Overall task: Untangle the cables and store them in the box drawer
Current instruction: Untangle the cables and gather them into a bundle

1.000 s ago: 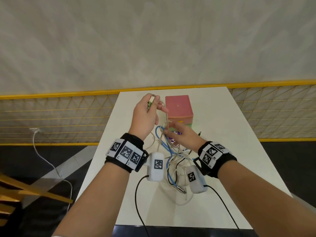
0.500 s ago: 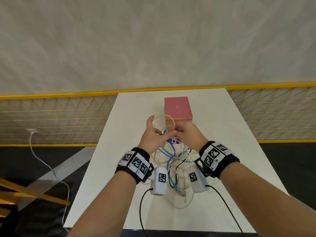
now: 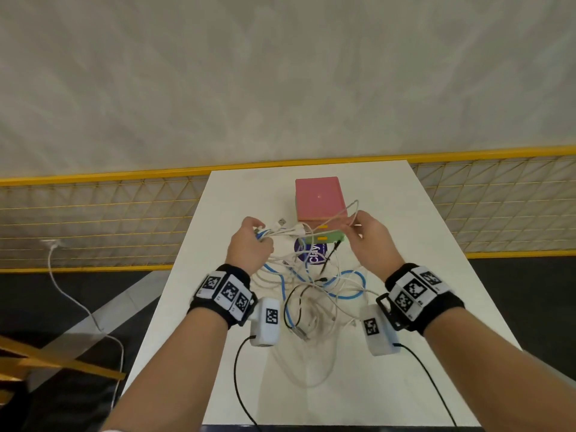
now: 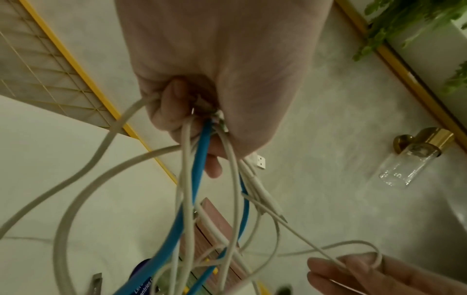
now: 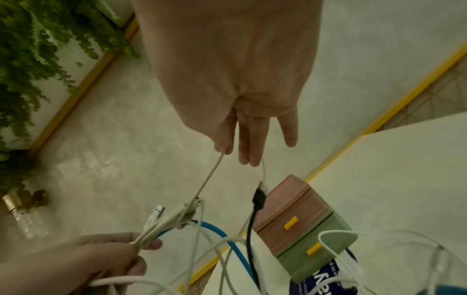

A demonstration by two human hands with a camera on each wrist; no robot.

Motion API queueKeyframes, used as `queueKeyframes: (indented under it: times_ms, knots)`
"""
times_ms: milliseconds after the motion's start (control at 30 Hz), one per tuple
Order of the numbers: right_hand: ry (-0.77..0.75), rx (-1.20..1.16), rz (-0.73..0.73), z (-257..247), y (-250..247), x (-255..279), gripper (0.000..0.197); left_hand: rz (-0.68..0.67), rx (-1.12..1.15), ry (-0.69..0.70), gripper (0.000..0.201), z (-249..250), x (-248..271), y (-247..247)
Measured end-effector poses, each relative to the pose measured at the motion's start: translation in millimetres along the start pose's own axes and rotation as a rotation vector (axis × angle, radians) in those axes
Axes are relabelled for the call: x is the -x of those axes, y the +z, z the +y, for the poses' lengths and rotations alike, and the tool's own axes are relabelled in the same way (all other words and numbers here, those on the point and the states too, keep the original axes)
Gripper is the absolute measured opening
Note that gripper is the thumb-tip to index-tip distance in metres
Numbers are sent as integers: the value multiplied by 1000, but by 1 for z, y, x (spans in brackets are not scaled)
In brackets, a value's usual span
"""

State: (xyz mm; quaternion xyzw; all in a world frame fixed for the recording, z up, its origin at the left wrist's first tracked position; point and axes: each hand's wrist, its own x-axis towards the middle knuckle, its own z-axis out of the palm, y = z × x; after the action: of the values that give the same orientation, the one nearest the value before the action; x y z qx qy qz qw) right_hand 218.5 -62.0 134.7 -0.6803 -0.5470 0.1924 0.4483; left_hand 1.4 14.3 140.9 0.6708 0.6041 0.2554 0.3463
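White table [image 3: 389,213] before yellow railing [image 3: 93,179].

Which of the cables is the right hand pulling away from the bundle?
The thin beige cable, pinched alone by the right hand. The blue cable and the other white ones stay gathered in the left hand.

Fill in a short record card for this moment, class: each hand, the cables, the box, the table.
left hand: grips a bundle of white and blue cables
right hand: pinches one thin white cable, drawn out from the bundle
cable tangle: white, blue and black, hanging from the hands to the table
box: pink over green, both yellow-handled drawers shut
table: white, holds the box
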Motion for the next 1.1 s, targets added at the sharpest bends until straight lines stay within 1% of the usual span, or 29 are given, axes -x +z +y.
queueKeyframes:
  times_ms: [67, 133, 167, 200, 267, 300, 333, 367, 433, 467, 500, 533, 567, 633, 667, 700, 733, 767, 800, 833, 867, 900, 933, 967, 1033, 1067, 1100]
  knots:
    - [-5, -66, -50, 1, -5, -2, 2, -6, -6, 14, 26, -4, -2, -2]
    - [-37, -174, -130, -8, -4, -5, 7, -51, -51, 36, 29, -5, -4, 1]
    - [-49, -215, -184, -15, -2, -6, 9, -89, -76, 59, 36, -4, -3, 3]
    - [-60, -242, -237, -24, -1, -7, 10, -120, -74, 103, 48, -1, -2, 6]
    - [-86, -262, -298, -42, 2, -9, 7, -144, -80, 238, 72, 7, 1, 8]
    - [-104, -273, -308, -51, 4, -10, 7, -150, -156, 312, 76, 11, 2, 11]
    - [-131, -286, -306, -59, 4, -12, 11, -158, -265, 381, 71, 15, 3, 17]
    - [-160, -307, -297, -66, 4, -15, 15, -156, -368, 422, 60, 16, 4, 23]
    - [-217, -351, -234, -78, 1, -23, 22, -88, -466, 390, 32, 17, 4, 33]
    - [-236, -362, -177, -83, -4, -28, 25, -49, -461, 339, 25, 16, 3, 35]
    - [-248, -370, -112, -87, -11, -32, 27, -30, -445, 268, 24, 12, 2, 36]
    - [-258, -372, -56, -89, -18, -37, 29, -41, -430, 187, 25, 7, -2, 34]
    - [-273, -367, -22, -89, -25, -40, 31, -73, -429, 106, 28, 1, -6, 32]
    - [-292, -359, -14, -89, -36, -43, 32, -172, -502, 8, 37, -10, -15, 24]
    - [-293, -358, -25, -89, -40, -44, 33, -230, -564, -13, 51, -12, -17, 20]
    - [-291, -356, -37, -89, -42, -44, 33, -280, -607, -12, 70, -10, -17, 15]
    - [-292, -346, -44, -89, -43, -44, 33, -308, -602, -5, 88, -5, -18, 11]
    - [-299, -324, -47, -90, -42, -43, 31, -307, -539, -1, 101, 2, -16, 7]
    - [-307, -292, -50, -91, -40, -43, 30, -264, -418, 18, 108, 11, -16, 3]
    - [-312, -254, -58, -91, -37, -42, 28, -179, -259, 67, 106, 21, -16, 0]
    - [-307, -218, -74, -91, -33, -42, 27, -59, -80, 150, 92, 30, -14, -1]
    - [-297, -185, -94, -91, -29, -41, 27, 67, 87, 231, 68, 43, -9, -3]
    - [-292, -153, -111, -91, -25, -42, 27, 138, 239, 294, 41, 55, -4, -4]
    - [-291, -132, -123, -91, -22, -42, 28, 115, 395, 325, 25, 69, 3, -3]
    - [-281, -138, -150, -91, -15, -43, 29, -85, 645, 293, 27, 92, 18, 0]
    - [-271, -158, -160, -91, -12, -42, 28, -169, 723, 275, 27, 96, 21, 4]
    - [-262, -183, -163, -90, -11, -41, 27, -207, 753, 266, 27, 99, 22, 6]
